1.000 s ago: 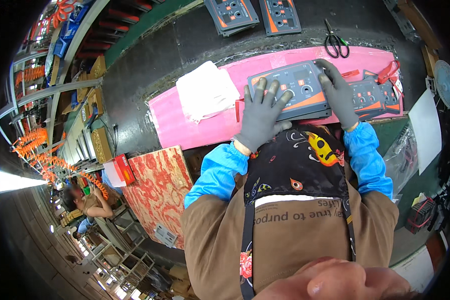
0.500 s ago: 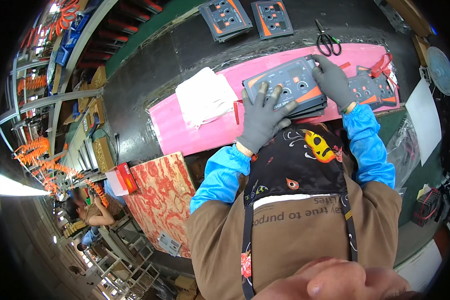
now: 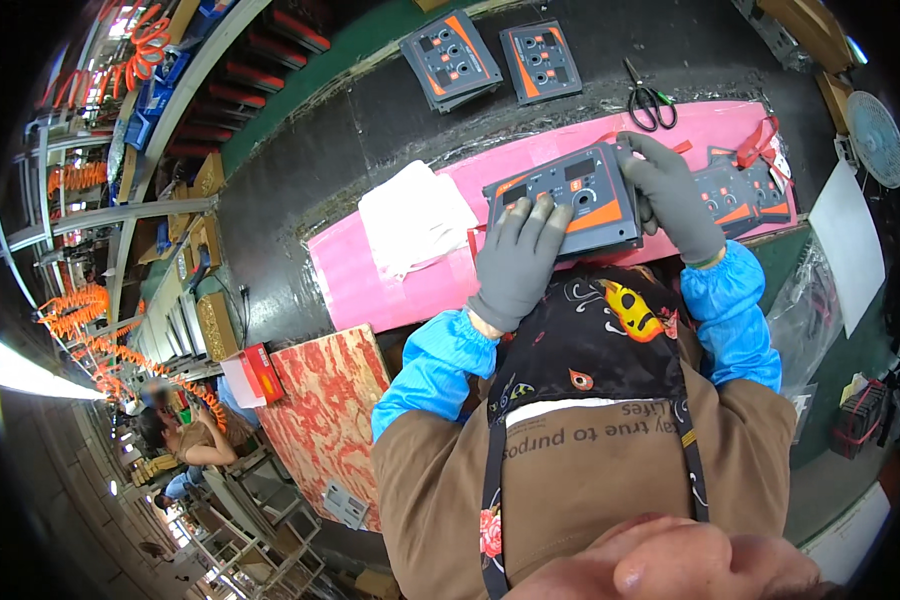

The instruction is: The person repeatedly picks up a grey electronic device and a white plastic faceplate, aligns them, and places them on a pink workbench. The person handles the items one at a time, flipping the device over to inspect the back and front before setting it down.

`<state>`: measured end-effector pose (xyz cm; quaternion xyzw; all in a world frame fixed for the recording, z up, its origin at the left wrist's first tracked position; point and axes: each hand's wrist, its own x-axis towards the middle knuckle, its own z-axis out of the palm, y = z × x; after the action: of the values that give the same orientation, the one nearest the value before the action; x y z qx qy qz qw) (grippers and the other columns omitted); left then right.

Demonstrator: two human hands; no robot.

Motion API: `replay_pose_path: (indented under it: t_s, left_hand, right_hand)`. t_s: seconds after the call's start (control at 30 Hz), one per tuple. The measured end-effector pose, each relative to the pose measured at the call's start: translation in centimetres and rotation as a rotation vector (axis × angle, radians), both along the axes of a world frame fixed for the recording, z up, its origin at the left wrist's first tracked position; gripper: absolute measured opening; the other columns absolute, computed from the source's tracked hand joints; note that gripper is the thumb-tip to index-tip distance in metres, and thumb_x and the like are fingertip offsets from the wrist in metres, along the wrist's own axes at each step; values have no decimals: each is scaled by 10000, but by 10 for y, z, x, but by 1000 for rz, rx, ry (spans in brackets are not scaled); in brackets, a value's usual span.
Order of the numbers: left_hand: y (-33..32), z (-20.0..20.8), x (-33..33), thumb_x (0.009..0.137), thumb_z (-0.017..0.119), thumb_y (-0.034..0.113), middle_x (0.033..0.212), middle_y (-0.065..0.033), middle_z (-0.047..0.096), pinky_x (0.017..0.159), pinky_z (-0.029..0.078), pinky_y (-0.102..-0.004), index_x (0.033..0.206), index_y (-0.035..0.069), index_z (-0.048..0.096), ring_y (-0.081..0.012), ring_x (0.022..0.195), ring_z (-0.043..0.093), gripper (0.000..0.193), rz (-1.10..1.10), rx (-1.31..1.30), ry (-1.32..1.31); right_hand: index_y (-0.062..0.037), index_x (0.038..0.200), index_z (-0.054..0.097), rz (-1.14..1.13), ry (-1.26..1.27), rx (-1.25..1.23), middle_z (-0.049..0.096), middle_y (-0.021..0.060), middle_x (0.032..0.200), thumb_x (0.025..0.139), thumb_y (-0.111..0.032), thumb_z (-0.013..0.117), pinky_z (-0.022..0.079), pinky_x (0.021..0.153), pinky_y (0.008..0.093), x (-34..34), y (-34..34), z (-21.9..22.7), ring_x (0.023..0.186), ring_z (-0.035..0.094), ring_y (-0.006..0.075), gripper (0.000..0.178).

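A stack of grey-and-orange control panel plates (image 3: 585, 215) lies at the near edge of the pink sheet (image 3: 345, 275), its sides fairly even. My left hand (image 3: 520, 262), in a grey glove, holds the near left side, fingers together over the top plate and thumb hidden. At the right end my grey-gloved right hand (image 3: 673, 195) is curled round the stack's edge, thumb side toward the far corner. More plates with a red strap (image 3: 760, 142) lie right of this hand. A folded white cloth (image 3: 410, 218) lies to the left.
Beyond the pink sheet are black-handled scissors (image 3: 651, 105), a pile of plates (image 3: 450, 62) and another pile (image 3: 540, 65). A red-patterned board (image 3: 325, 400) stands left of my lap. A fan (image 3: 877, 140) is at far right; another person (image 3: 195, 435) sits at far left.
My left fingers, spread on the top plate before, are now together nearer its edge. The right hand has curled at the stack's end. The plates, staggered earlier, sit more evenly.
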<state>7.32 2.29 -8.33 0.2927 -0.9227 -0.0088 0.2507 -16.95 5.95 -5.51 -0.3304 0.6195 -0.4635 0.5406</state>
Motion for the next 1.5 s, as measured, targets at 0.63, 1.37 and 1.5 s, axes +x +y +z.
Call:
replay_pose_path:
  t_s: [0.63, 1.37, 1.5]
  left_hand:
    - [-95, -36, -28, 926, 624, 402, 1246, -199, 623, 1003, 454, -432, 1308, 114, 603, -351, 1188, 578, 479, 189, 539, 41]
    - [-82, -35, -55, 901, 560, 615, 1075, -195, 662, 831, 493, -478, 1333, 76, 563, -375, 984, 636, 691, -27, 613, -273]
    - [-82, -38, -54, 911, 567, 590, 1094, -195, 661, 819, 492, -479, 1339, 58, 548, -380, 973, 632, 683, -66, 588, -238]
  right_hand:
    - [-48, 1228, 572, -199, -181, -119, 658, 86, 992, 916, -250, 673, 605, 502, 334, -78, -153, -76, 761, 678, 175, 385]
    - [-28, 1193, 647, -316, -267, -472, 657, 116, 1136, 870, -146, 648, 548, 840, 309, -191, -25, -89, 1040, 647, 219, 344]
    - [-4, 1180, 638, -559, -305, -809, 660, 115, 1104, 900, -214, 631, 548, 845, 320, -241, 196, 5, 1008, 656, 221, 350]
